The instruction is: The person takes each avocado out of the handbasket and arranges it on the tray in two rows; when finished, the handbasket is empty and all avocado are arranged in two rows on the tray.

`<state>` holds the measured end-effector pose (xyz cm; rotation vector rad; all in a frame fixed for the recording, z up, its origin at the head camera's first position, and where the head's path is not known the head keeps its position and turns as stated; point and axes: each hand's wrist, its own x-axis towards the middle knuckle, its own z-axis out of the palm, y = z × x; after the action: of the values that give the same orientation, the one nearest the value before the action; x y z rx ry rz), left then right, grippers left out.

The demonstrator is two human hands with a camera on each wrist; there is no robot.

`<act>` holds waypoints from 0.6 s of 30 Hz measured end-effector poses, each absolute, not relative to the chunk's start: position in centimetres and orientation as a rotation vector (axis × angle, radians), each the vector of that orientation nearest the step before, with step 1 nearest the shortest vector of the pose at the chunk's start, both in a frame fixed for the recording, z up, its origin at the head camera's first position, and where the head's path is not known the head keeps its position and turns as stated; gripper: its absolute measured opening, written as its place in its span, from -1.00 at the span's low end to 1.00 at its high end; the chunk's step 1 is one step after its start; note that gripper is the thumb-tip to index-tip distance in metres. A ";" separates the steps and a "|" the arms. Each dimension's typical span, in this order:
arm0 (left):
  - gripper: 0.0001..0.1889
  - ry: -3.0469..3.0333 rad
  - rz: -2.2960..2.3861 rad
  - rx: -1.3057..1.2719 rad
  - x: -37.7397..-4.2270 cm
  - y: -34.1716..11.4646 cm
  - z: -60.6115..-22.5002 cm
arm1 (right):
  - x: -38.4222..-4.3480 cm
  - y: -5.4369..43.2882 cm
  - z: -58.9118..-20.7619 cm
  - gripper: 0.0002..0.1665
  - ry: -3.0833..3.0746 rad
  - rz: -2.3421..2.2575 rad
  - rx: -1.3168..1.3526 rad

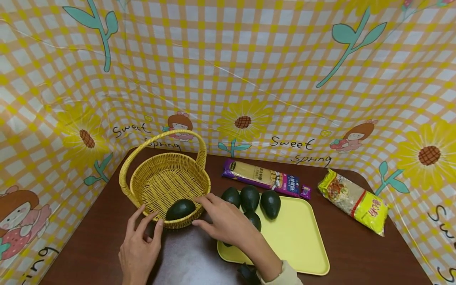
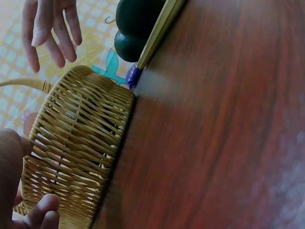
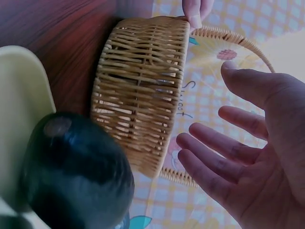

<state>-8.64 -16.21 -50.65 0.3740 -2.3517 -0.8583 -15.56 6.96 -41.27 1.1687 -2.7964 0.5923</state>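
Observation:
A yellow wicker basket (image 1: 204, 178) with a tall handle stands at the left of the table, and one dark green avocado (image 1: 180, 209) lies inside by its near rim. My left hand (image 1: 140, 245) grips that near rim at the left; in the left wrist view its fingertips (image 2: 47, 202) sit against the weave (image 2: 81, 129). Over the basket's right rim, my right hand (image 1: 226, 219) holds nothing, its fingers spread and extended in the right wrist view (image 3: 252, 152). Several more avocados (image 1: 250, 198) rest on a pale yellow tray (image 1: 295, 237), partly hidden by my right hand.
Behind the tray lies a purple pasta packet (image 1: 260, 176) with a small purple packet (image 1: 305, 192) beside it. A yellow noodle bag (image 1: 356, 202) lies at the right. Checked cloth (image 1: 228, 79) hangs around the back and sides of the brown table (image 1: 377, 257).

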 end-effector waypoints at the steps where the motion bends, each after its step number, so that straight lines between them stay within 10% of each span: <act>1: -0.73 -2.353 -0.857 0.374 -8.6 -16.2 -50.6 | -15.6 6.8 -41.3 -0.34 -2.796 0.583 1.172; 18: -0.73 -2.353 -0.857 0.352 -8.6 -16.4 -50.7 | -16.6 4.5 -41.2 -0.36 -2.774 0.453 1.238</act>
<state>-8.56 -16.36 -50.73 0.3525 -2.3525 -0.8573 -16.56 4.47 -41.17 1.2382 -2.7736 0.4527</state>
